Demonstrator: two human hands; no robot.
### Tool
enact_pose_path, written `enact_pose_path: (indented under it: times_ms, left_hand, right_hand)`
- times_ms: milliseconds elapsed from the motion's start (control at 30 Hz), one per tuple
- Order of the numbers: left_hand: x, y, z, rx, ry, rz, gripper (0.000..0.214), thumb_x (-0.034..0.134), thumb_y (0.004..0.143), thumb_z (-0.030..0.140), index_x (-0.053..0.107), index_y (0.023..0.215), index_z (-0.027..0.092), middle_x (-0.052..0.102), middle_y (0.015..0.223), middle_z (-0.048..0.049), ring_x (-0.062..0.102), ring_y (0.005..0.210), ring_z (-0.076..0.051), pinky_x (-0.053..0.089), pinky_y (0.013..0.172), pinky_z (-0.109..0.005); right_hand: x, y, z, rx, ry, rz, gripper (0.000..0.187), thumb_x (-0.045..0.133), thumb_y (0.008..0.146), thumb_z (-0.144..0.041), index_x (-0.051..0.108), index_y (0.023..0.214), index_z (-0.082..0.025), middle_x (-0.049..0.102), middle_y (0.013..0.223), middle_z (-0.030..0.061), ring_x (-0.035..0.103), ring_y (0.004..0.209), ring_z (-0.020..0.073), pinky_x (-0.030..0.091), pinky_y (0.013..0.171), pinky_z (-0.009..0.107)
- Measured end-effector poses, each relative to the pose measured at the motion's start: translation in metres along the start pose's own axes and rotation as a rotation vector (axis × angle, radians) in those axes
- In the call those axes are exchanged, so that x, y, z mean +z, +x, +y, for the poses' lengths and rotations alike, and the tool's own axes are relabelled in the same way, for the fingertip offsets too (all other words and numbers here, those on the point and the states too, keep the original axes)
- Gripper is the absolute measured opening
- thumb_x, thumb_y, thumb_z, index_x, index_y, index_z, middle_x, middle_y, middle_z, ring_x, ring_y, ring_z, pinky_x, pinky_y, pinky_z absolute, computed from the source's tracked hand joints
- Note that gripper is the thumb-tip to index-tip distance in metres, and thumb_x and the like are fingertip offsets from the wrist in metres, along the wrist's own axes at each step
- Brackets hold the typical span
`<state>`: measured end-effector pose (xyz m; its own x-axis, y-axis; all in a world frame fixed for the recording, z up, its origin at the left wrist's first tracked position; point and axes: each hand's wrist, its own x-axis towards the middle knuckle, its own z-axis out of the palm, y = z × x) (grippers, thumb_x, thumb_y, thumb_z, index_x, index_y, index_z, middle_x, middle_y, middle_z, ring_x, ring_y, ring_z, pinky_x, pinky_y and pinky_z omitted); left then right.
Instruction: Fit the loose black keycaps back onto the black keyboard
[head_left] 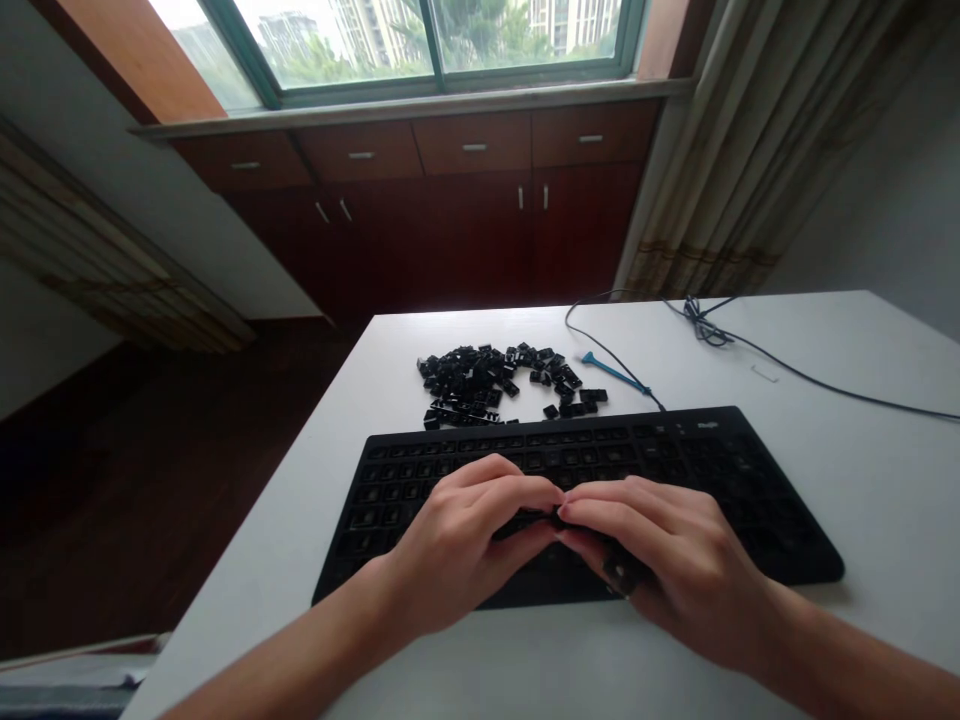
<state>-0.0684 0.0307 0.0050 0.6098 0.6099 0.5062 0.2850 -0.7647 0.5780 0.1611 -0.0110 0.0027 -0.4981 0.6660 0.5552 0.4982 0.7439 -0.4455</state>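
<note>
A black keyboard (795, 540) lies on the white table, its visible key positions bare of caps. Over its middle, my left hand (480, 540) and my right hand (675, 560) meet at the fingertips. Both are closed in a pinch around a small black piece (556, 516), mostly hidden by the fingers. A second dark object (621, 572) is tucked under my right hand's fingers; its kind cannot be made out. Behind the keyboard is a heap of loose black keycaps (469, 378), with several more spread to its right.
A blue tool (615, 374) with a slim handle lies behind the keyboard, near the black cable (817, 378), which has a tied bundle. A thin bent wire (765, 374) rests at the right. The white table (300, 520) ends at the left; beyond stand wooden cabinets (442, 230).
</note>
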Motion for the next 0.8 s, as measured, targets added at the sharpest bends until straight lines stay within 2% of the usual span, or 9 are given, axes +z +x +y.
enact_pose_path:
  times_ms: [67, 133, 267, 367, 433, 567, 700, 800]
  left_hand:
    - [0.000, 0.001, 0.000, 0.004, 0.008, -0.002, 0.033, 0.074, 0.085, 0.013, 0.062, 0.116, 0.019, 0.074, 0.100, -0.0027, 0.066, 0.085, -0.013, 0.058, 0.079, -0.023]
    - [0.000, 0.001, 0.001, 0.014, 0.035, -0.011, 0.036, 0.074, 0.085, 0.014, 0.061, 0.118, 0.019, 0.074, 0.102, -0.0036, 0.066, 0.086, -0.014, 0.058, 0.078, -0.026]
    - [-0.001, 0.003, 0.001, 0.034, 0.090, -0.039, 0.037, 0.073, 0.085, 0.014, 0.059, 0.119, 0.018, 0.074, 0.103, -0.0047, 0.065, 0.086, -0.017, 0.057, 0.077, -0.031]
    - [-0.003, 0.003, 0.000, 0.051, 0.102, -0.045, 0.035, 0.072, 0.086, 0.013, 0.060, 0.119, 0.018, 0.074, 0.103, -0.0050, 0.066, 0.087, -0.017, 0.057, 0.078, -0.031]
    - [-0.003, 0.004, -0.001, 0.051, 0.110, -0.049, 0.033, 0.070, 0.086, 0.012, 0.060, 0.117, 0.017, 0.073, 0.102, -0.0049, 0.066, 0.087, -0.016, 0.056, 0.078, -0.031]
    - [-0.002, 0.006, -0.003, 0.032, 0.115, -0.088, 0.022, 0.066, 0.088, 0.010, 0.064, 0.108, 0.018, 0.072, 0.101, -0.0047, 0.065, 0.088, -0.016, 0.055, 0.079, -0.030]
    - [-0.001, 0.005, -0.004, 0.018, 0.117, -0.108, 0.019, 0.066, 0.089, 0.009, 0.065, 0.105, 0.019, 0.071, 0.101, -0.0050, 0.064, 0.088, -0.016, 0.055, 0.079, -0.029]
    - [-0.001, 0.004, -0.005, 0.002, 0.123, -0.114, 0.021, 0.066, 0.089, 0.009, 0.065, 0.107, 0.019, 0.071, 0.103, -0.0055, 0.064, 0.090, -0.016, 0.055, 0.080, -0.029]
  right_hand:
    - [-0.003, 0.001, 0.002, -0.005, -0.016, 0.009, 0.034, 0.066, 0.090, -0.011, 0.060, 0.123, -0.017, 0.073, 0.112, 0.0076, 0.070, 0.091, 0.0164, 0.058, 0.081, 0.030]
    - [-0.014, 0.005, 0.008, -0.019, -0.061, 0.007, 0.033, 0.067, 0.089, -0.012, 0.061, 0.121, -0.017, 0.073, 0.111, 0.0077, 0.070, 0.091, 0.0163, 0.058, 0.080, 0.028]
    - [-0.065, 0.012, 0.035, -0.087, -0.177, -0.106, 0.032, 0.071, 0.087, -0.014, 0.066, 0.118, -0.022, 0.074, 0.111, 0.0049, 0.071, 0.092, 0.0158, 0.059, 0.076, 0.025]
    - [-0.105, 0.006, 0.064, 0.006, -0.188, -0.209, 0.028, 0.069, 0.090, -0.018, 0.068, 0.117, -0.026, 0.074, 0.109, 0.0032, 0.072, 0.091, 0.0164, 0.060, 0.077, 0.026]
    - [-0.121, -0.004, 0.082, 0.049, -0.206, -0.236, 0.025, 0.068, 0.091, -0.020, 0.069, 0.115, -0.027, 0.073, 0.107, 0.0032, 0.072, 0.089, 0.0171, 0.061, 0.077, 0.027]
    - [-0.126, -0.028, 0.103, 0.087, -0.155, -0.293, 0.023, 0.069, 0.089, -0.020, 0.070, 0.111, -0.027, 0.073, 0.108, 0.0038, 0.072, 0.093, 0.0189, 0.061, 0.079, 0.028]
    - [-0.120, -0.040, 0.105, 0.150, -0.171, -0.287, 0.034, 0.070, 0.089, -0.022, 0.065, 0.122, -0.027, 0.074, 0.108, 0.0029, 0.072, 0.092, 0.0188, 0.061, 0.081, 0.029]
    - [-0.120, -0.042, 0.104, 0.182, -0.176, -0.265, 0.035, 0.071, 0.088, -0.024, 0.065, 0.122, -0.028, 0.074, 0.107, 0.0016, 0.072, 0.092, 0.0188, 0.060, 0.080, 0.029]
